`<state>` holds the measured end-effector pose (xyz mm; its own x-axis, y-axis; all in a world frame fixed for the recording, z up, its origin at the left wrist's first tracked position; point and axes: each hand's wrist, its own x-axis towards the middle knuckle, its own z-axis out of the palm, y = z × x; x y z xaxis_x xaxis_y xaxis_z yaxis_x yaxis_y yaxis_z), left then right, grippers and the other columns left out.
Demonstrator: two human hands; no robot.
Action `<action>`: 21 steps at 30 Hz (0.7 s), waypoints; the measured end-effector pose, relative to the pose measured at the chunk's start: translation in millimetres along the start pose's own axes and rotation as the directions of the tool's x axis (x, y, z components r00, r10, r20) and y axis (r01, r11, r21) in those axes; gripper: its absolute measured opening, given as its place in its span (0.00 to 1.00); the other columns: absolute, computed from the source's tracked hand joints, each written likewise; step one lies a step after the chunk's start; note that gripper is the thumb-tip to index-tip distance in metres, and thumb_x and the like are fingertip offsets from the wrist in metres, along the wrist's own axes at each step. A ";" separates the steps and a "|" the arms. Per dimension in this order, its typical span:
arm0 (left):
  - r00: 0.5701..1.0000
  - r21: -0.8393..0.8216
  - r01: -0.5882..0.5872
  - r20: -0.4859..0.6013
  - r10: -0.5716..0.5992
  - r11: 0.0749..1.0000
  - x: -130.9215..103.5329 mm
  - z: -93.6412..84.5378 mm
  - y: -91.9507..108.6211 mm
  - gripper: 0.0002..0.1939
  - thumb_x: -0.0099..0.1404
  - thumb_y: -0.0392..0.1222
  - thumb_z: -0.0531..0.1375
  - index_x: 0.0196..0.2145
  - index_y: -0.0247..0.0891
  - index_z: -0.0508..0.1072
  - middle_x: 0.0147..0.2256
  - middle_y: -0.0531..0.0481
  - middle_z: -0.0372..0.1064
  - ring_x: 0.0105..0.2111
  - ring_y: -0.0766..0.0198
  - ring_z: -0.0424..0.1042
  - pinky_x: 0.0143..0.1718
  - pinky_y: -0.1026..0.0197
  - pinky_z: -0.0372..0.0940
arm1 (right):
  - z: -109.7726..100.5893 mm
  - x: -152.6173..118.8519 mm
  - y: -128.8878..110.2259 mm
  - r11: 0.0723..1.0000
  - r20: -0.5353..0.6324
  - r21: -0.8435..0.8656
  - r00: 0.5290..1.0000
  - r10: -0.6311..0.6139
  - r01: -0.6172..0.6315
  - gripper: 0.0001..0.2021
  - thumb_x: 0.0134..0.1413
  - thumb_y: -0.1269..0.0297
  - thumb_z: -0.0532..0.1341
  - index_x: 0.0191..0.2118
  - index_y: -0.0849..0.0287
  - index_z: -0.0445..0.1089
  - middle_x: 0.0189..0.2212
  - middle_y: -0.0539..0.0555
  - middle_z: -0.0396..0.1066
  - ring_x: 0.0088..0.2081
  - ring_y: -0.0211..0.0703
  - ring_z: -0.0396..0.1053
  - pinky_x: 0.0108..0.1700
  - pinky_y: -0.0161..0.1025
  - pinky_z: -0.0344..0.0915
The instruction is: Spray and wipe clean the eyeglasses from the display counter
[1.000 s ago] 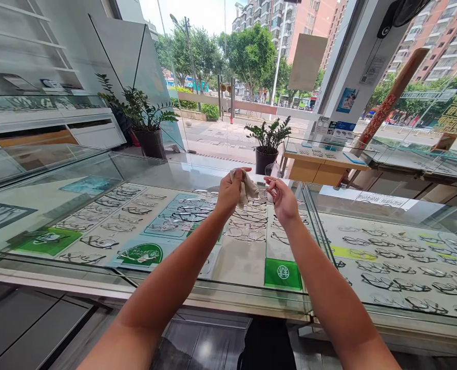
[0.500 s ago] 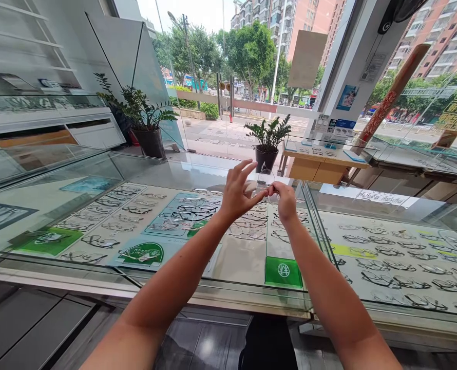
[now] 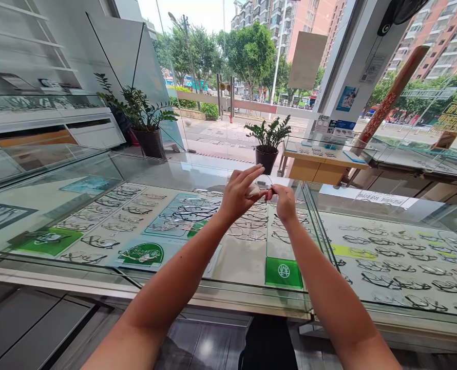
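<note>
Over the glass counter, my right hand (image 3: 286, 202) is closed, pinching a pair of thin-rimmed eyeglasses (image 3: 269, 178) near the frame's edge. The rim stands up between the two hands, and most of the frame is hidden by fingers. My left hand (image 3: 236, 194) is curled around a small white cloth (image 3: 253, 190), part of which shows between thumb and fingers. Its fingertips reach over to the eyeglasses and meet the right hand's fingers. Whether the cloth touches a lens I cannot tell.
Below the hands, a glass display counter (image 3: 244, 262) holds rows of eyeglasses and green cards (image 3: 284, 272). Another display case (image 3: 367, 303) adjoins at right. Potted plants (image 3: 266, 159) stand beyond it, before glass doors. A wooden table (image 3: 324, 167) stands at back right.
My left hand's raised fingers have come down and closed toward the eyeglasses, with the white cloth in them. The eyeglasses have tilted and lowered slightly; my right hand keeps its pinch.
</note>
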<state>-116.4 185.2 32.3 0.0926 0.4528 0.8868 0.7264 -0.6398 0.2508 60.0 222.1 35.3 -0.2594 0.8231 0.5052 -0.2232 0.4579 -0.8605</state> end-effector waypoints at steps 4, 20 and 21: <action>0.999 0.000 0.019 0.032 -0.019 1.000 -0.3 0.2 0.1 0.34 0.73 0.65 0.66 0.68 0.45 0.76 0.67 0.38 0.74 0.56 0.45 0.75 0.61 0.45 0.66 | 0.4 0.1 0.7 1.000 -0.010 -0.004 1.000 0.013 -0.013 0.27 0.62 0.46 0.59 0.15 0.52 0.70 0.19 0.53 0.69 0.30 0.46 0.68 0.45 0.47 0.66; 0.992 0.135 -0.129 0.007 0.129 0.982 -0.6 0.2 -4.2 0.31 0.77 0.60 0.64 0.70 0.44 0.71 0.66 0.38 0.76 0.54 0.48 0.77 0.56 0.46 0.71 | -0.7 -0.4 4.7 1.000 -0.016 0.000 1.000 0.004 -0.004 0.30 0.65 0.41 0.59 0.16 0.54 0.70 0.18 0.53 0.70 0.28 0.44 0.70 0.42 0.44 0.68; 0.990 0.132 -0.137 -0.002 0.138 0.982 -0.4 0.0 -4.0 0.30 0.77 0.59 0.64 0.69 0.44 0.72 0.65 0.38 0.76 0.54 0.48 0.77 0.55 0.46 0.71 | -0.7 -0.5 5.0 1.000 -0.018 -0.001 1.000 0.002 -0.002 0.30 0.65 0.42 0.59 0.16 0.54 0.71 0.18 0.53 0.70 0.28 0.44 0.70 0.41 0.44 0.68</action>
<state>-119.3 187.6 31.0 0.1908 0.3588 0.9137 0.7906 -0.6078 0.0736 59.7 224.2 30.7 -0.2426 0.8299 0.5024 -0.2218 0.4567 -0.8615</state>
